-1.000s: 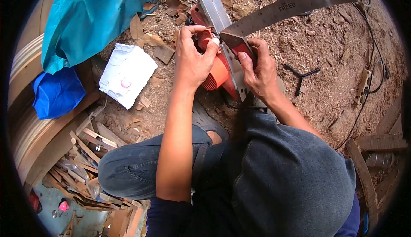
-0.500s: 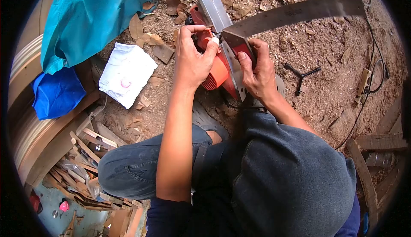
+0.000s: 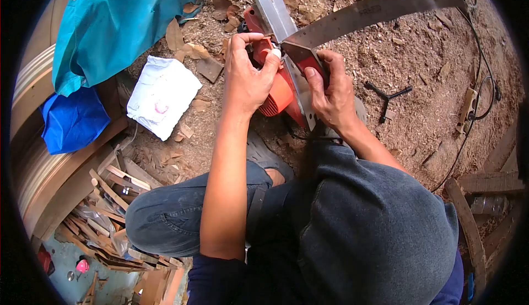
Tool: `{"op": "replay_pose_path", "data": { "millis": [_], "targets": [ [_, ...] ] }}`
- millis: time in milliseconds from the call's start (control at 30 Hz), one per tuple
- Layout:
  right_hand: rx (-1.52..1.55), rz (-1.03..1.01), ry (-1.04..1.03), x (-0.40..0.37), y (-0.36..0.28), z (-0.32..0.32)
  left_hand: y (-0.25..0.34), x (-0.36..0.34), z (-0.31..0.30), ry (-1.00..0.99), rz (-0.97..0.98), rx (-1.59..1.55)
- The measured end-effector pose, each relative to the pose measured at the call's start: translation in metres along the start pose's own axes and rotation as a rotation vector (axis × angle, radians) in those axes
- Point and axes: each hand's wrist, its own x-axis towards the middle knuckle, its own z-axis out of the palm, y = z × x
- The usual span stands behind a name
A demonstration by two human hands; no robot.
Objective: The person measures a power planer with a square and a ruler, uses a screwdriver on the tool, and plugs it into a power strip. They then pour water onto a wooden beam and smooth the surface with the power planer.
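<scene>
My left hand (image 3: 249, 76) is closed on a red electric planer (image 3: 281, 93), its thumb and index finger at the upper part near the metal sole plate (image 3: 275, 16). The planer lies tilted in front of my shoe. My right hand (image 3: 333, 93) is wrapped around the red handle of a handsaw (image 3: 374, 16). Its long grey blade reaches out to the upper right. The blade's heel corner is at the planer, close to my left thumb; whether it touches cannot be made out.
Sawdust and dry leaves cover the ground (image 3: 424, 112). A black three-legged piece (image 3: 387, 100) and a black cable (image 3: 480, 57) lie to the right. White paper (image 3: 165, 96), teal cloth (image 3: 121, 30) and a blue cloth (image 3: 74, 120) are left, above wood scraps (image 3: 99, 222).
The far end of the saw blade has swung slightly up and away, while its heel stays by the planer. My left hand and the planer hold almost still.
</scene>
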Motion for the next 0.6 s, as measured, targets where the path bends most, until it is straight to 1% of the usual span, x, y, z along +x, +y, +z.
{"op": "replay_pose_path", "data": {
  "millis": [67,100,167,400,467,600],
  "targets": [
    [0.040,-0.039,0.079,-0.0010,0.0064,0.0035,0.0014,-0.0005,-0.0006,-0.005,-0.026,0.011],
    [0.040,-0.040,0.079,-0.0005,0.0040,0.0024,0.0013,-0.0006,-0.0007,-0.005,-0.026,0.011],
    [0.000,0.016,-0.001,0.0006,-0.0024,-0.0016,0.0016,-0.0008,-0.0001,-0.004,-0.020,-0.009],
    [0.011,0.019,0.008,-0.0006,0.0007,-0.0009,0.0006,-0.0006,-0.0004,0.001,0.013,-0.008],
    [0.003,-0.015,0.029,-0.0007,0.0036,-0.0005,0.0002,-0.0003,-0.0009,-0.003,0.019,0.044],
    [-0.012,0.000,0.019,-0.0003,-0.0008,-0.0010,0.0015,-0.0007,-0.0007,-0.006,-0.001,-0.016]
  ]
}}
